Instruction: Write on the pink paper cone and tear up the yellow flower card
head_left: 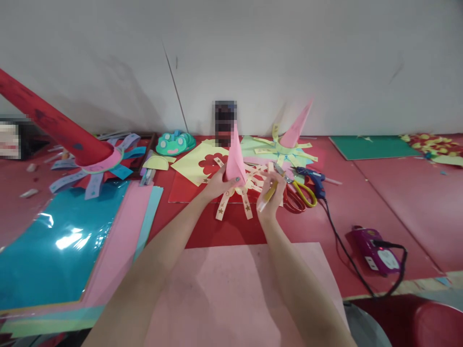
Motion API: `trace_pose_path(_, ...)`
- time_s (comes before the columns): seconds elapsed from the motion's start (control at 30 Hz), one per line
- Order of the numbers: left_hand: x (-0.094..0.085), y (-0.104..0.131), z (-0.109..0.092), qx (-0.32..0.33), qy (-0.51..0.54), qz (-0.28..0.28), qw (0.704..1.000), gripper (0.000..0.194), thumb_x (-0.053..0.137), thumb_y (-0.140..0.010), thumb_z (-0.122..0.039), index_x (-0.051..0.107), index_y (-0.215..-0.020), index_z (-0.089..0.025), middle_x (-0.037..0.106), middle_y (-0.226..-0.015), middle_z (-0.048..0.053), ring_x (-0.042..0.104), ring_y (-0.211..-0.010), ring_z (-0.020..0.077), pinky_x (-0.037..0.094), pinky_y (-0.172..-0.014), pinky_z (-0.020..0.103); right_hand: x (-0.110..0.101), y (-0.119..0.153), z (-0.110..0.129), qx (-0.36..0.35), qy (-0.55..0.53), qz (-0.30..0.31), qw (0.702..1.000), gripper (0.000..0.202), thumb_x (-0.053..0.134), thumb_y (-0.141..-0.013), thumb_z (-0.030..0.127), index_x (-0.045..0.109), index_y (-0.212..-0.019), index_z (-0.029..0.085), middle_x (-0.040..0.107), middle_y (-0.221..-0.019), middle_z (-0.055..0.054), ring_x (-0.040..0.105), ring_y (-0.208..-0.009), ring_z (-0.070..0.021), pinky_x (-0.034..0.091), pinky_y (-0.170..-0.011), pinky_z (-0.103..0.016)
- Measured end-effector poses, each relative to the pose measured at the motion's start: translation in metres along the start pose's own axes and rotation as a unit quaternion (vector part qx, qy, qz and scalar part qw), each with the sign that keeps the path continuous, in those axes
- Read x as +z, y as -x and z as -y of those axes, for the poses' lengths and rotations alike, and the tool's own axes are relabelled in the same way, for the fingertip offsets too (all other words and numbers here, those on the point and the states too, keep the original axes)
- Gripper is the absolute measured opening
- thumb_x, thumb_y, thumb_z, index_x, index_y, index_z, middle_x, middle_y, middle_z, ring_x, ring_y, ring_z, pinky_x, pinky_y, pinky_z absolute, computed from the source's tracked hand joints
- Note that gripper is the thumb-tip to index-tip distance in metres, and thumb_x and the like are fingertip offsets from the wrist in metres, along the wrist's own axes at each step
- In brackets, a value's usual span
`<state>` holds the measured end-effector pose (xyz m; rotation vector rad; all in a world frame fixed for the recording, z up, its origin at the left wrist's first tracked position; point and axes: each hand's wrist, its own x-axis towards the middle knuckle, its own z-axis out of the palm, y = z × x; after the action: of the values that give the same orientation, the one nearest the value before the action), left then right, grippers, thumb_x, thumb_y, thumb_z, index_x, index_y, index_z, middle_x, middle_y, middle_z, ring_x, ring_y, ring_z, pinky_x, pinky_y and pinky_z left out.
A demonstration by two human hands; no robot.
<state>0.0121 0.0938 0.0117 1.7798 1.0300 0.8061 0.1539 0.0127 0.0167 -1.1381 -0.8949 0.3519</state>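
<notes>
Gripping the base of a pink paper cone (235,161), the left hand (219,185) has its fingers clamped around it, holding it upright near the middle of the red tabletop (398,202). Cream paper strips (246,195) with small stars fan out from under the cone. Just beside it, the right hand (269,200) has its fingers closed on a yellow stick-like tool (268,193), tilted toward the strips. Yellow-handled scissors (298,193) and a blue glue gun (313,179) lie to the right, close to that hand. A second pink cone (296,127) stands toward the far edge. A red cone with blue strips (72,140) sits toward the far left corner, beside teal and pink sheets.
</notes>
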Motion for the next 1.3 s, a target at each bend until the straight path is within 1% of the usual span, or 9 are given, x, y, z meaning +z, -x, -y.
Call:
trace_pose_path(0.13,0.000,-0.002,0.004,0.009,0.012,-0.010,1.000,0.058,0.058,-0.077,-0.045,0.044,-0.127,-0.019,0.057,-0.123,0.009,0.057,-0.108,0.0234,0.047,-0.091,0.038,0.005,0.007,0.009,-0.132,0.066,0.050,0.988,0.026,0.040,-0.089,0.028,0.049,-0.114,0.024,0.063,-0.084,-0.001,0.060,-0.079,-0.0145,0.048,-0.082,-0.038)
trace_pose_path(0.2,0.001,-0.003,0.004,0.002,-0.004,-0.017,1.000,0.060,0.059,-0.076,-0.046,0.043,-0.127,-0.019,0.057,-0.123,0.010,0.057,-0.108,0.0242,0.047,-0.091,0.039,0.006,0.007,0.015,-0.156,0.091,0.047,0.982,0.027,0.040,-0.090,0.028,0.051,-0.114,0.025,0.063,-0.088,-0.002,0.059,-0.081,-0.0148,0.048,-0.080,-0.037)
trace_pose_path(0.37,0.000,-0.001,0.001,0.003,-0.008,-0.022,1.000,0.060,0.058,-0.078,-0.045,0.042,-0.129,-0.019,0.060,-0.119,0.010,0.059,-0.104,0.0237,0.047,-0.090,0.038,0.022,-0.004,0.028,-0.104,0.092,0.061,0.988,0.024,0.039,-0.090,0.033,0.058,-0.101,0.023,0.061,-0.088,-0.003,0.057,-0.084,-0.0146,0.048,-0.081,-0.035)
trace_pose_path(0.5,0.000,0.000,-0.001,0.017,0.017,-0.009,1.000,0.061,0.059,-0.077,-0.043,0.040,-0.131,-0.021,0.059,-0.120,0.008,0.058,-0.105,0.0226,0.048,-0.089,0.036,0.040,-0.012,0.024,0.002,0.021,0.064,0.998,0.031,0.038,-0.089,0.042,0.058,-0.082,0.020,0.051,-0.065,0.002,0.054,-0.063,-0.0101,0.051,-0.069,-0.028)
trace_pose_path(0.63,0.001,0.001,-0.002,0.026,0.000,-0.001,1.000,0.066,0.064,-0.074,-0.040,0.039,-0.132,-0.023,0.062,-0.115,0.005,0.060,-0.102,0.0228,0.050,-0.088,0.035,0.050,-0.015,0.013,0.066,-0.051,0.059,0.995,0.035,0.036,-0.089,0.046,0.056,-0.078,0.020,0.050,-0.067,0.003,0.054,-0.057,-0.0075,0.051,-0.062,-0.025)
trace_pose_path(0.87,0.003,-0.001,0.003,-0.010,-0.008,-0.018,1.000,0.060,0.064,-0.073,-0.042,0.045,-0.127,-0.022,0.065,-0.109,0.006,0.063,-0.094,0.0237,0.053,-0.078,0.034,0.048,-0.012,0.010,0.013,-0.072,0.041,0.996,0.021,0.041,-0.088,0.041,0.050,-0.087,0.022,0.039,-0.059,0.008,0.047,-0.048,-0.0066,0.053,-0.062,-0.029)
trace_pose_path(1.07,-0.001,0.003,-0.005,-0.002,-0.026,0.001,1.000,0.057,0.057,-0.079,-0.044,0.041,-0.129,-0.022,0.064,-0.112,0.006,0.063,-0.095,0.0233,0.052,-0.079,0.035,0.047,-0.009,0.009,-0.010,-0.053,0.041,0.998,0.011,0.044,-0.088,0.035,0.043,-0.087,0.024,0.038,-0.060,0.008,0.054,-0.053,-0.0084,0.052,-0.062,-0.029)
trace_pose_path(1.2,-0.002,0.004,-0.008,0.020,-0.032,-0.006,0.999,0.057,0.054,-0.081,-0.043,0.039,-0.131,-0.021,0.060,-0.119,0.008,0.059,-0.105,0.0247,0.048,-0.087,0.036,0.048,-0.010,0.014,-0.049,-0.039,0.023,0.998,0.009,0.043,-0.089,0.033,0.044,-0.087,0.024,0.045,-0.063,0.006,0.055,-0.057,-0.0102,0.053,-0.065,-0.031)
trace_pose_path(1.3,-0.002,0.004,-0.006,0.028,-0.029,-0.018,0.999,0.057,0.055,-0.080,-0.042,0.040,-0.131,-0.020,0.060,-0.120,0.008,0.058,-0.106,0.0247,0.047,-0.089,0.036,0.046,-0.014,0.013,-0.062,0.015,0.008,0.998,0.012,0.040,-0.090,0.032,0.048,-0.089,0.023,0.058,-0.077,0.000,0.059,-0.072,-0.0130,0.052,-0.077,-0.036)
